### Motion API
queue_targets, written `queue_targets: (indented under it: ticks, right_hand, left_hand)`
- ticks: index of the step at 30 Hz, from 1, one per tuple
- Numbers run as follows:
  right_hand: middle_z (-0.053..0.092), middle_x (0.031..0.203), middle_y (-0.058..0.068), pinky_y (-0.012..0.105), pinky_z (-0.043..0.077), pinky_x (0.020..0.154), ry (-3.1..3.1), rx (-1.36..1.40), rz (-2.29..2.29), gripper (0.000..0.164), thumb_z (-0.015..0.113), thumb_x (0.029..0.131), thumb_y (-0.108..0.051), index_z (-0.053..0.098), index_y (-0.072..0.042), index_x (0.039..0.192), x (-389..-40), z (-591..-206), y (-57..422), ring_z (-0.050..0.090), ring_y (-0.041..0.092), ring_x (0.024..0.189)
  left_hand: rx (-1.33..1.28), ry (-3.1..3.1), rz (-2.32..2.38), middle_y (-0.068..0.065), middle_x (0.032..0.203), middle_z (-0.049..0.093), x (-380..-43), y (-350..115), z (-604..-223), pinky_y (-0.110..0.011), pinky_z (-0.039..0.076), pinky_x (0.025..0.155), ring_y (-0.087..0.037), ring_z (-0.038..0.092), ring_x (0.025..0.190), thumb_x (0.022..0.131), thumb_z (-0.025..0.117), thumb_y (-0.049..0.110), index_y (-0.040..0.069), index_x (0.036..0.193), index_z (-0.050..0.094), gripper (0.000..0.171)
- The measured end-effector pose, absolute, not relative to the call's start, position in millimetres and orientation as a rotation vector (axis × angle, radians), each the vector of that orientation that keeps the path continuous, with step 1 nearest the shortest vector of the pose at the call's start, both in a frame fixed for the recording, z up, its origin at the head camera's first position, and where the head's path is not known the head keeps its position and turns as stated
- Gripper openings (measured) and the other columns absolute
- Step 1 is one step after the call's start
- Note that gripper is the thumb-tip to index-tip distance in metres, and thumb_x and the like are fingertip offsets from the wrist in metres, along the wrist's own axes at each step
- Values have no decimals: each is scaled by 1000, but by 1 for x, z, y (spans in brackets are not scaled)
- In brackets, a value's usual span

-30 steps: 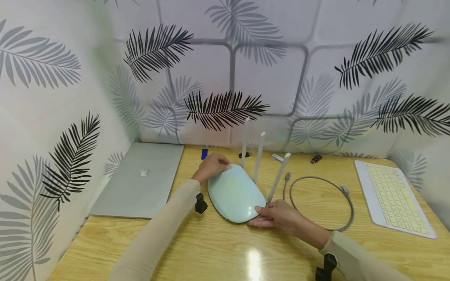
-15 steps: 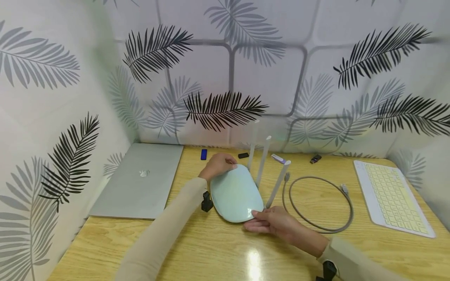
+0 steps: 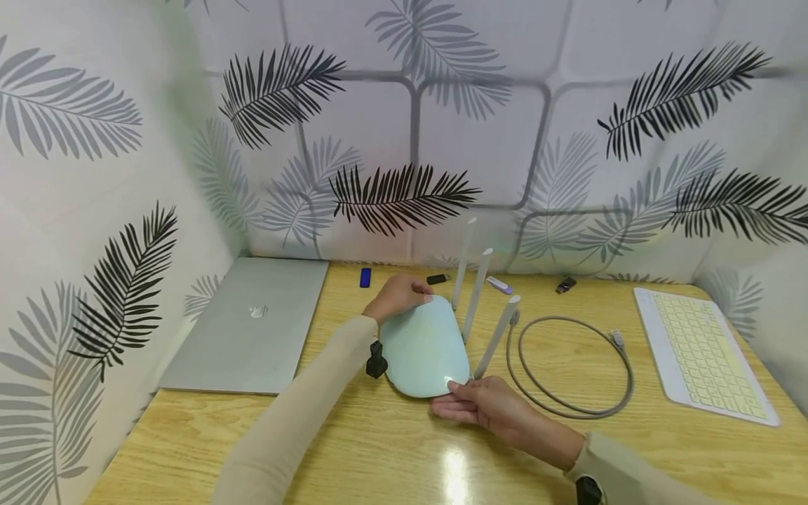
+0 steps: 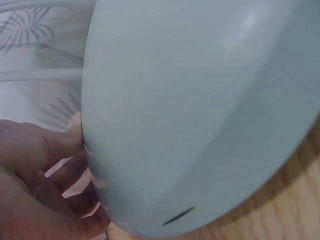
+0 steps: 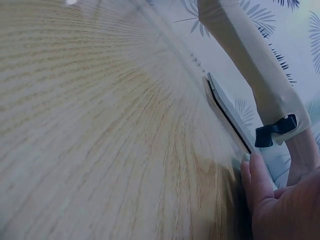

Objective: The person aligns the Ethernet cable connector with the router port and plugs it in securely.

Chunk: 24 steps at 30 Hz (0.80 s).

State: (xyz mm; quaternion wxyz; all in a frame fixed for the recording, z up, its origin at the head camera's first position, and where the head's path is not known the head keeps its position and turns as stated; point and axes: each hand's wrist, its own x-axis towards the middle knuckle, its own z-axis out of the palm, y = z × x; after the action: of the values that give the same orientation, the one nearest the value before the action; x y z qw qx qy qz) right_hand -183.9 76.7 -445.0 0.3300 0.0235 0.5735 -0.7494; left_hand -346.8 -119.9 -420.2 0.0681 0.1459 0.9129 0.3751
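A pale mint Wi-Fi router (image 3: 426, 351) with three upright white antennas (image 3: 476, 296) is at the middle of the wooden table, between both hands. My left hand (image 3: 400, 296) grips its far edge, thumb on the rim and fingers curling beneath. In the left wrist view the router's smooth shell (image 4: 175, 110) fills most of the picture, the left hand (image 4: 35, 185) at its edge. My right hand (image 3: 492, 410) holds the near right corner, thumb on top and fingers under it. The right wrist view shows the right hand (image 5: 285, 210) low over the table; little of the router appears there.
A closed silver laptop (image 3: 252, 322) lies to the left. Along the back are several USB sticks, including a blue one (image 3: 365, 278) and a purple-white one (image 3: 499, 285). A coiled grey cable (image 3: 621, 403) and a white keyboard (image 3: 707, 351) lie to the right.
The router has turned slightly clockwise, its far end and antennas shifting right. My left hand has moved right with it, and my right hand slightly left and nearer.
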Motion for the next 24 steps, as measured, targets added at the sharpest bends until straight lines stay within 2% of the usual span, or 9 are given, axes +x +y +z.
queue_targets:
  ticks: [13,17,20,24]
  right_hand:
    - [69,114,25,31,56,95,1488,35,-1916,38,47,104,-13,47,19,124,-185,-448,78,72,24,103]
    - [70,113,23,32,57,93,1506,10,-1866,34,47,104,-14,50,16,120,-185,-447,79,72,23,101]
    - [73,107,19,30,59,89,1495,-79,-1765,32,48,103,-13,56,15,117,-187,-448,87,74,20,96]
    - [74,106,16,30,61,83,1476,-321,-1528,33,50,102,-15,60,13,118,-193,-442,109,74,19,93]
  left_hand:
    - [533,2752,1143,-8,117,71,-351,-121,-427,-42,54,97,-25,64,112,97,63,21,10,114,72,23]
    - [493,2773,1146,-9,117,70,-350,-117,-428,-46,52,98,-26,63,110,97,62,20,10,118,70,24]
    - [422,2795,1168,-11,121,67,-345,-118,-426,-51,50,98,-28,62,111,98,61,22,9,124,66,30]
    - [370,2839,1229,-11,123,64,-338,-126,-424,-46,53,93,-28,59,113,99,58,25,9,127,62,32]
